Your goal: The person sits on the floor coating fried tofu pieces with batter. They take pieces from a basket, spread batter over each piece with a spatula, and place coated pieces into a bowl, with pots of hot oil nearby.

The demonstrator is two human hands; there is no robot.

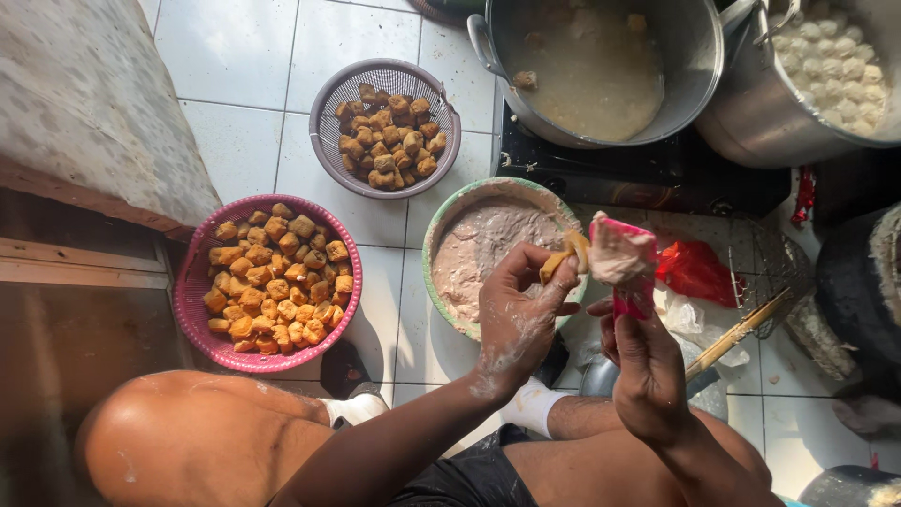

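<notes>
— Where's the tofu puff?
— My left hand [514, 314] grip pinches the fried tofu puff [561, 261] over the paste bowl [441, 230] rim; my right hand [643, 361] grip closes round a pink scraper [631, 272], paste hiding its blade.
— Room?
— Baskets left, stove ahead; tight.

Both hands are raised close together, left hand [518, 314] paste-smeared with fingers pinched, right hand [643, 361] clenched upright.

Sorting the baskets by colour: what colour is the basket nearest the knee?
Pink, a woven round basket of fried tofu puffs; head view.
</notes>
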